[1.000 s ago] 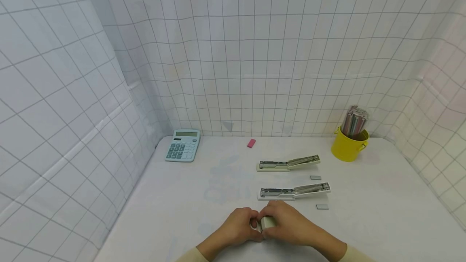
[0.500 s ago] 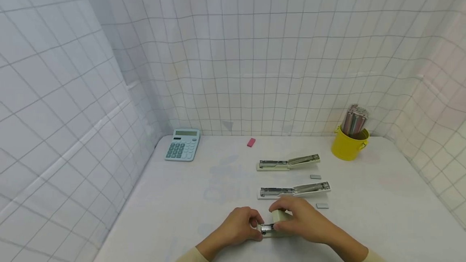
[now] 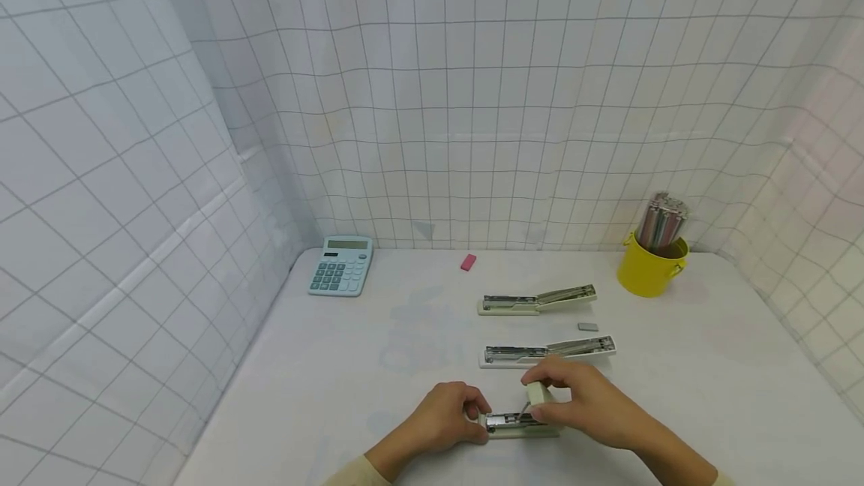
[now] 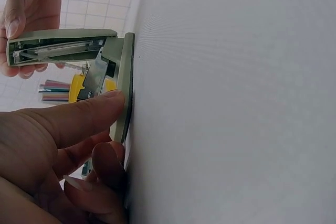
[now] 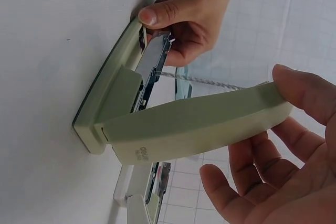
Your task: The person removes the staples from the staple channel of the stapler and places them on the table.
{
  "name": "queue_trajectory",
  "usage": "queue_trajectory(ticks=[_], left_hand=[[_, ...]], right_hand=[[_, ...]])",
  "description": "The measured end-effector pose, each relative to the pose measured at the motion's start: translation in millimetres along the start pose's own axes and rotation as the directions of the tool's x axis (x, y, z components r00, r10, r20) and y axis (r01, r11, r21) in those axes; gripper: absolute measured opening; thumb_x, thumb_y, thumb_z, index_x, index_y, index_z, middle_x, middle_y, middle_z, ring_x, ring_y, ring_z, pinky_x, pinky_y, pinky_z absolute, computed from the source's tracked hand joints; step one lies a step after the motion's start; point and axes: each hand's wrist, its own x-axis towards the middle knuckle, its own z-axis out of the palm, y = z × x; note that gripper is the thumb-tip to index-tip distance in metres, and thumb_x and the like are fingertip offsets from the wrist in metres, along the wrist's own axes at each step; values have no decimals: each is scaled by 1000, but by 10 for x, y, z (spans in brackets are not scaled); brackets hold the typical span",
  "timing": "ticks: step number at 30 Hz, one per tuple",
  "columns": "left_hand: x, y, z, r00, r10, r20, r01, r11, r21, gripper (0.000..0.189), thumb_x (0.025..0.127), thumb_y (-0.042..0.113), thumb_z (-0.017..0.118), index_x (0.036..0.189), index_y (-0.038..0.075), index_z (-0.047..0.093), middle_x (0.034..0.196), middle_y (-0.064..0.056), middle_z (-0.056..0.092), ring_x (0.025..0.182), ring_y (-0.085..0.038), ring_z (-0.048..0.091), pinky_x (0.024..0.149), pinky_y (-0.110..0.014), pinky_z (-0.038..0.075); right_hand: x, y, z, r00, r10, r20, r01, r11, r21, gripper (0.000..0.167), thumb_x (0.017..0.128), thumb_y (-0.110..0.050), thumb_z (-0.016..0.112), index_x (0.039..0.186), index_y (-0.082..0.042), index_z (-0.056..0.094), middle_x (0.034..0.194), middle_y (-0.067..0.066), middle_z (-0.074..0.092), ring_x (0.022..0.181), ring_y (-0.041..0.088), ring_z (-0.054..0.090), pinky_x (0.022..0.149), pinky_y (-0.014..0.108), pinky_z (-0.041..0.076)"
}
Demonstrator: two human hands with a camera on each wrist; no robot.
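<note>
A pale green stapler (image 3: pixel 523 433) lies on the table near the front, its top raised. My left hand (image 3: pixel 448 418) pinches the front end of its base between thumb and fingers. With thumb and fingertips my right hand (image 3: pixel 587 403) holds the free end of the lifted top cover (image 5: pixel 199 127). A thin spring (image 5: pixel 205 81) stretches from the metal staple channel (image 5: pixel 152 59) to that cover in the right wrist view. From the left wrist, the cover's hollow underside (image 4: pixel 63 50) shows. Just behind lies a white stapler (image 3: pixel 513 355), opened out flat, partly overlapped by my right hand.
Farther back is another opened pale green stapler (image 3: pixel 509 309), with a grey staple strip (image 3: pixel 588 327) between the two. A blue calculator (image 3: pixel 342 267) sits back left, a small pink block (image 3: pixel 468 262) at the rear. A yellow bucket (image 3: pixel 644 272) of pencils (image 3: pixel 664 220) stands back right.
My right hand has moved right and raised the stapler's top cover, exposing the channel and spring. It now hides the nearer staple strip. My left hand stays on the base.
</note>
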Motion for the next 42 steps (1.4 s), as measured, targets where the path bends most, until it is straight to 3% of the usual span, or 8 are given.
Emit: queue_trajectory(ticks=[13,23,30,42], left_hand=[[-18,29,-9,1000,12,-8,-12,999,36,25,68,14,89,90,19,78,73,12,57,67,1,48,65,-21,40],[-21,32,-8,1000,-6,-12,7,1000,27,25,68,12,88,89,18,77,73,11,57,66,0,47,64,-21,40],[-29,39,-7,1000,-16,-16,16,1000,3,26,67,10,88,89,18,77,73,11,57,67,0,48,64,-22,40],[-22,21,-1,1000,-14,-8,14,1000,-2,26,68,12,88,90,19,77,74,11,57,67,-1,48,65,-22,40]], right_hand=[[-234,146,-304,996,79,-27,-78,995,63,29,93,-27,75,121,-22,68,126,4,65,112,2,59,95,27,51],[-441,279,-462,995,79,-54,-74,994,81,27,95,-20,72,121,-18,67,123,4,66,112,3,59,94,25,51],[-603,451,-582,986,161,-36,-157,983,96,30,94,-16,71,122,-4,65,121,12,66,108,2,59,89,26,53],[-755,792,-608,966,258,1,-258,965,-45,34,88,-16,77,119,-8,65,113,1,68,96,-1,57,78,25,54]])
